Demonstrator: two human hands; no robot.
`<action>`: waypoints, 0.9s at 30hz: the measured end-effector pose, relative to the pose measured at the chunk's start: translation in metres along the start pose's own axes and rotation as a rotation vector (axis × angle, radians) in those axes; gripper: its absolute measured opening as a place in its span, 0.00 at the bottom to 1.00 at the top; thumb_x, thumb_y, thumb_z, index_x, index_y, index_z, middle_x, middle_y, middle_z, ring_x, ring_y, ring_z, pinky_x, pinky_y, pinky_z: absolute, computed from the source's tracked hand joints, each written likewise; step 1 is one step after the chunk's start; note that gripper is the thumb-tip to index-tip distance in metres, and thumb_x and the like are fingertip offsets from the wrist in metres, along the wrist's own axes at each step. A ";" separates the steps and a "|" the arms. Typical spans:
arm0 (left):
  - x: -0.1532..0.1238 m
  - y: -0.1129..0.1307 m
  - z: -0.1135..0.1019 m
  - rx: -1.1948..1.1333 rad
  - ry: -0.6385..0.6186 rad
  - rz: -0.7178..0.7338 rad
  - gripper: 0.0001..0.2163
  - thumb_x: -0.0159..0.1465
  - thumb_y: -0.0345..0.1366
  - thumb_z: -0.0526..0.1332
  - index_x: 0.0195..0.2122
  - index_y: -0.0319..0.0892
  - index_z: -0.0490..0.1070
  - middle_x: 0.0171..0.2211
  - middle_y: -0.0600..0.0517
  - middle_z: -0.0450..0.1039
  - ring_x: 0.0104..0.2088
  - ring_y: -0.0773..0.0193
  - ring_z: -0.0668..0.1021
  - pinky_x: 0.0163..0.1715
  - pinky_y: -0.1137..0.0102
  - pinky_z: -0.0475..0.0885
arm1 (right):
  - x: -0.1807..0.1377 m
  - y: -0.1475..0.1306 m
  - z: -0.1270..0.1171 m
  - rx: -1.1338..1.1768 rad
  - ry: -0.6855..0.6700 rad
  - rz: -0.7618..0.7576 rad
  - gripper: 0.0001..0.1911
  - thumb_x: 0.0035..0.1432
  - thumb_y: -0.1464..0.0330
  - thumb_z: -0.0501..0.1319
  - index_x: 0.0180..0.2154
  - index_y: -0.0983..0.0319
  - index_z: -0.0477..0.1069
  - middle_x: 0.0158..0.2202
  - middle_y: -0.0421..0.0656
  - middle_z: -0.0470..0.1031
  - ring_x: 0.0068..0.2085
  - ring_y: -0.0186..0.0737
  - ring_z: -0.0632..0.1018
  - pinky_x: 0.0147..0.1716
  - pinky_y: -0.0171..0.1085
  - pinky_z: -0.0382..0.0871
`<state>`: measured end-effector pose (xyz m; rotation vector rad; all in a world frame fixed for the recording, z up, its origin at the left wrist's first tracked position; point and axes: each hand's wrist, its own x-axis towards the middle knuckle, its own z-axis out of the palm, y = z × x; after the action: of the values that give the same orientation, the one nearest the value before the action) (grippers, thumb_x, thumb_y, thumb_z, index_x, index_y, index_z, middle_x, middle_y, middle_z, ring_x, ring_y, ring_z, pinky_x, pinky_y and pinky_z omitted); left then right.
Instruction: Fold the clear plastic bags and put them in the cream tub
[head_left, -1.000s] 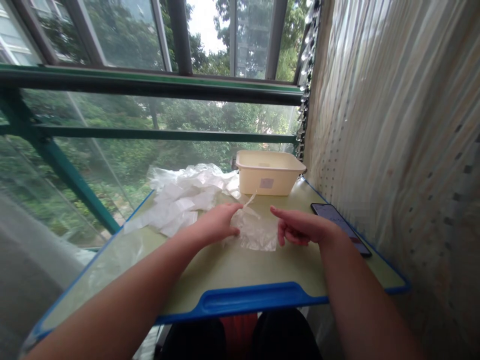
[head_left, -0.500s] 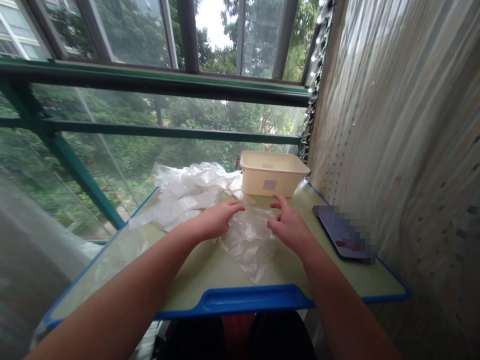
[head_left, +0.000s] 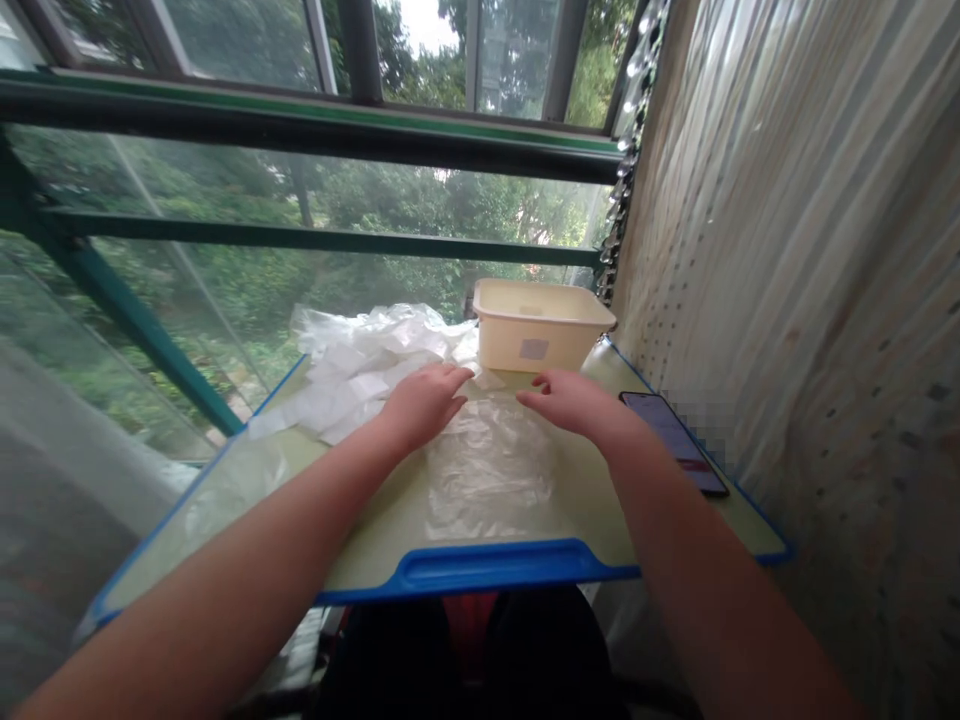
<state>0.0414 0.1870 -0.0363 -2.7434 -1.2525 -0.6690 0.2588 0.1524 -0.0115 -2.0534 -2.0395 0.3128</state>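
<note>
A clear plastic bag [head_left: 491, 470] lies spread in front of me on the table, wrinkled but fairly flat. At its far left corner is my left hand [head_left: 426, 405], thumb and fingers apart with nothing seen between them. My right hand [head_left: 570, 400] is by the far right corner, fingers bent a little and a gap showing between thumb and forefinger. Whether the fingertips touch the plastic I cannot tell. Left of my left hand is a heap of white and clear plastic bags [head_left: 360, 350].
Behind the bag stands a cream plastic tub [head_left: 544, 345] with a small label. A phone [head_left: 675, 440] lies at the table's right edge. Another clear bag [head_left: 240, 485] is under my left forearm's side. The table [head_left: 600, 520] has a blue rim; windows and a curtain [head_left: 780, 250] surround it.
The crumpled clear bag is now spread flatter and squarer. My right hand's outstretched fingers have drawn in, and my left thumb shows apart. The camera view has tilted down slightly.
</note>
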 end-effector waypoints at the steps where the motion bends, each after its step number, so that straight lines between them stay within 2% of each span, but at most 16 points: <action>1: -0.001 0.001 -0.003 -0.002 0.007 -0.015 0.15 0.60 0.37 0.54 0.48 0.41 0.65 0.40 0.46 0.71 0.42 0.56 0.72 0.42 0.64 0.67 | 0.009 -0.002 0.008 -0.018 0.010 -0.018 0.27 0.50 0.50 0.55 0.43 0.64 0.71 0.40 0.50 0.74 0.39 0.47 0.74 0.34 0.37 0.63; 3: -0.002 0.001 -0.007 -0.042 -0.042 0.010 0.17 0.59 0.42 0.55 0.47 0.42 0.66 0.40 0.46 0.71 0.41 0.57 0.72 0.40 0.65 0.67 | 0.019 -0.002 0.024 -0.043 0.073 -0.115 0.28 0.50 0.50 0.54 0.43 0.64 0.71 0.40 0.51 0.74 0.40 0.47 0.73 0.37 0.37 0.63; 6: -0.004 0.001 -0.007 -0.076 -0.199 0.117 0.19 0.55 0.47 0.58 0.46 0.44 0.69 0.42 0.47 0.70 0.43 0.55 0.71 0.42 0.65 0.66 | 0.025 0.004 0.043 0.013 0.076 -0.231 0.25 0.50 0.51 0.55 0.42 0.63 0.72 0.38 0.48 0.73 0.38 0.44 0.72 0.36 0.36 0.62; 9: -0.005 -0.001 -0.003 -0.062 -0.311 0.107 0.19 0.53 0.48 0.59 0.43 0.46 0.71 0.41 0.48 0.70 0.41 0.55 0.72 0.41 0.66 0.65 | 0.027 0.009 0.050 0.104 0.039 -0.265 0.20 0.52 0.55 0.55 0.38 0.62 0.73 0.32 0.44 0.73 0.32 0.38 0.72 0.30 0.33 0.61; 12: -0.004 -0.004 0.000 -0.096 -0.370 0.074 0.18 0.53 0.49 0.59 0.41 0.46 0.72 0.41 0.48 0.70 0.40 0.57 0.73 0.39 0.68 0.65 | 0.028 0.010 0.048 0.142 0.030 -0.290 0.13 0.51 0.62 0.58 0.36 0.62 0.73 0.30 0.42 0.73 0.30 0.36 0.71 0.28 0.32 0.60; 15: -0.004 -0.007 -0.001 -0.097 -0.390 0.016 0.21 0.51 0.48 0.60 0.44 0.46 0.70 0.42 0.48 0.70 0.39 0.56 0.73 0.37 0.67 0.66 | 0.027 0.010 0.044 0.171 0.032 -0.300 0.09 0.52 0.67 0.56 0.33 0.62 0.73 0.30 0.42 0.74 0.30 0.35 0.71 0.29 0.31 0.60; 17: -0.004 -0.008 -0.002 -0.091 -0.395 -0.021 0.23 0.51 0.47 0.60 0.47 0.45 0.67 0.40 0.48 0.71 0.38 0.55 0.73 0.36 0.67 0.66 | 0.025 0.011 0.041 0.176 0.032 -0.283 0.11 0.53 0.63 0.56 0.32 0.62 0.72 0.30 0.42 0.74 0.30 0.36 0.71 0.28 0.32 0.60; 20: -0.004 -0.007 -0.004 -0.119 -0.376 -0.046 0.22 0.52 0.41 0.59 0.49 0.44 0.64 0.37 0.49 0.72 0.37 0.57 0.73 0.35 0.68 0.66 | 0.022 0.012 0.040 0.172 -0.023 -0.238 0.19 0.47 0.54 0.60 0.34 0.61 0.71 0.30 0.42 0.74 0.29 0.37 0.71 0.25 0.32 0.60; 23: -0.003 -0.006 -0.006 -0.203 -0.310 -0.058 0.20 0.53 0.35 0.56 0.49 0.42 0.64 0.36 0.49 0.71 0.36 0.59 0.73 0.36 0.67 0.67 | 0.019 0.010 0.041 0.212 -0.099 -0.280 0.18 0.44 0.54 0.61 0.33 0.61 0.72 0.29 0.41 0.73 0.29 0.37 0.71 0.25 0.33 0.60; 25: -0.001 -0.006 -0.008 -0.311 -0.255 -0.065 0.19 0.54 0.32 0.54 0.49 0.42 0.64 0.37 0.49 0.70 0.38 0.61 0.73 0.39 0.67 0.67 | 0.018 0.007 0.041 0.334 -0.134 -0.307 0.13 0.47 0.58 0.61 0.31 0.62 0.71 0.28 0.41 0.73 0.29 0.36 0.71 0.26 0.32 0.61; 27: 0.000 -0.007 -0.009 -0.470 -0.232 -0.096 0.20 0.53 0.28 0.52 0.48 0.43 0.64 0.37 0.49 0.68 0.38 0.62 0.73 0.40 0.67 0.68 | 0.016 0.004 0.039 0.564 -0.189 -0.272 0.10 0.49 0.62 0.59 0.30 0.63 0.69 0.29 0.41 0.73 0.28 0.34 0.71 0.26 0.31 0.62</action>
<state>0.0329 0.1893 -0.0290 -3.2366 -1.4377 -0.7555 0.2503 0.1692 -0.0495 -1.4386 -1.9950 0.9336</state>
